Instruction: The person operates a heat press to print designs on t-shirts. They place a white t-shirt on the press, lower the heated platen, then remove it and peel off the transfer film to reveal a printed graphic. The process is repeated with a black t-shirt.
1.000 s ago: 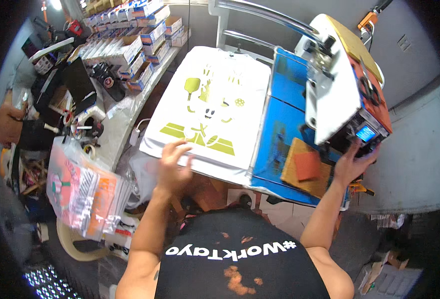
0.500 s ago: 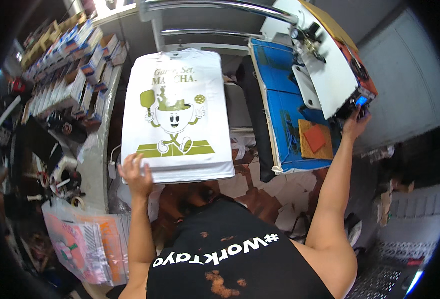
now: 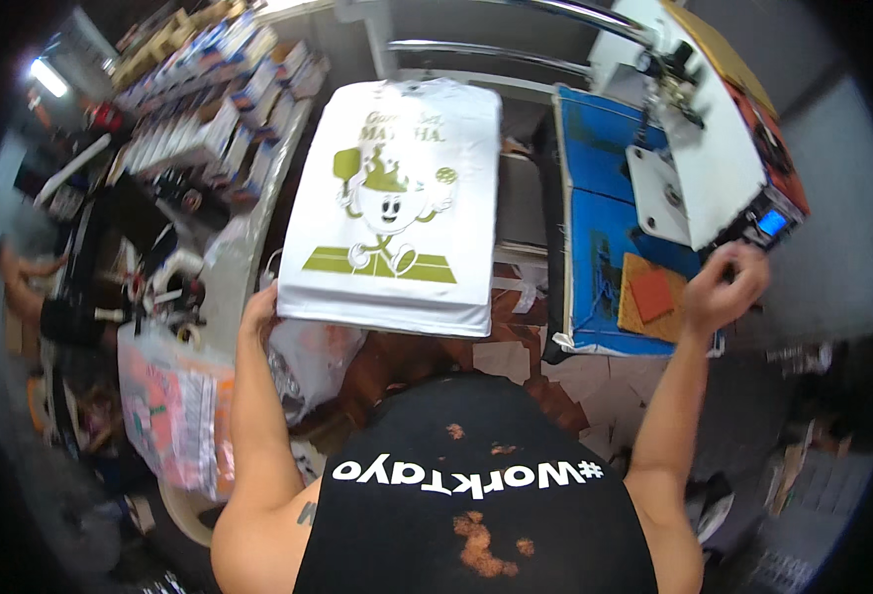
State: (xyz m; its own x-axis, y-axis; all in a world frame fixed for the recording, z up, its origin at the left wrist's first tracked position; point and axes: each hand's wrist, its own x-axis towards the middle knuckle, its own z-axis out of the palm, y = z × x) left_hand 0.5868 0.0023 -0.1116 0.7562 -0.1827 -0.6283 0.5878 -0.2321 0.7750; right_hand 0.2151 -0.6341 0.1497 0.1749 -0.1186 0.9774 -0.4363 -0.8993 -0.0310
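A white T-shirt [image 3: 389, 233] with a green printed cartoon cup lies flat over the platen of a heat press. At its front left corner is my left hand [image 3: 258, 309], touching the edge, its fingers partly hidden by the shirt. My right hand [image 3: 728, 287] hangs in front of the press's control box [image 3: 759, 224], which has a lit blue screen. Its fingers are curled in, apart from the box, with nothing visible in them. Left of that hand, an orange square [image 3: 651, 297] rests on a tan pad [image 3: 630, 322] atop the blue-covered slab [image 3: 600, 213].
Stacked small boxes [image 3: 214, 129] line the table at left, with tape rolls [image 3: 181, 267] nearer. Plastic-bagged printed goods [image 3: 174, 416] hang at its front. Another person's arm [image 3: 26, 287] shows at far left. Chrome rails [image 3: 486, 51] cross behind the shirt.
My right hand has drawn back from the control box and curled its fingers. My left hand has shifted from the shirt's front left area to its side edge. The whole view has swung left.
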